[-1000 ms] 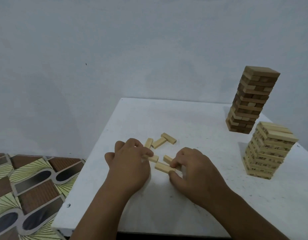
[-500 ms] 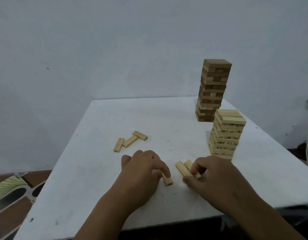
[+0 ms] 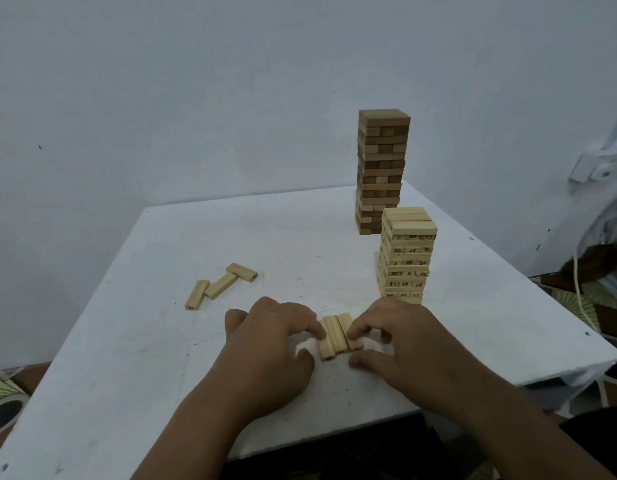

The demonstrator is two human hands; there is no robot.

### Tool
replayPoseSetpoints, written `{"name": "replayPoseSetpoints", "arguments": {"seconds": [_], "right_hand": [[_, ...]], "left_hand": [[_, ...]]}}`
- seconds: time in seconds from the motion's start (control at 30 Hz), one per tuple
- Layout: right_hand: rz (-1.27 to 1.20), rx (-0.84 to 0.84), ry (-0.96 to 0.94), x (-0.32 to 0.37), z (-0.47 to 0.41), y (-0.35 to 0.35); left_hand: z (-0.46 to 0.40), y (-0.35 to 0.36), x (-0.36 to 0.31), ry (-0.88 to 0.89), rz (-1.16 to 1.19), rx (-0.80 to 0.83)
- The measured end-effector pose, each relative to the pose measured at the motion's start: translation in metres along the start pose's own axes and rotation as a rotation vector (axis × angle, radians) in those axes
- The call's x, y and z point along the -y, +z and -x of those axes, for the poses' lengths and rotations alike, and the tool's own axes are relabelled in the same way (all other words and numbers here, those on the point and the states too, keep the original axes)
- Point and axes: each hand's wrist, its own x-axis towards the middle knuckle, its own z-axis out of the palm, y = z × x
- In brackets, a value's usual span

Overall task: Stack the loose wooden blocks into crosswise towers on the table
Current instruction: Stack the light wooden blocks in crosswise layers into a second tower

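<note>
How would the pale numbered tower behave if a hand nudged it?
The pale tower would likely tip or shed blocks: it is tall, narrow, and its layers look slightly offset. Its unglued blocks probably slide easily. It stands close to the right hand.

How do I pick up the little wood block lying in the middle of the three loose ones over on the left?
Pinch the middle loose block across its two long sides, near its centre, coming straight down from above. It lies flat on the table, and each end sits close against a neighbouring block, so the ends look crowded while the long sides are mostly free.
</note>
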Motion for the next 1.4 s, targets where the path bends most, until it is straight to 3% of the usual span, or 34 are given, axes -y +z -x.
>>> {"name": "replayPoseSetpoints", "arguments": {"seconds": [0.2,0.6,0.97,1.17,1.4], "right_hand": [[-0.079,0.110,-0.049,-0.004,-0.013,-0.002],[-0.149,0.141,-0.066,-0.002,-0.022,-0.001],[-0.093,-0.115,-0.147,0.032,-0.009,-0.079],[-0.066,-0.245,-0.152,0.022,-0.015,-0.110],[-0.059,-0.268,-0.118,-0.008,-0.032,-0.122]], "left_hand": [[-0.001,0.002,0.002,0.030,-0.001,0.022],[-0.006,0.004,-0.006,0.043,0.126,-0.041],[-0.024,-0.045,-0.047,0.176,0.348,-0.253],[-0.060,-0.058,-0.075,0.257,0.352,-0.254],[-0.101,-0.051,-0.088,0.288,0.361,-0.205]]}}
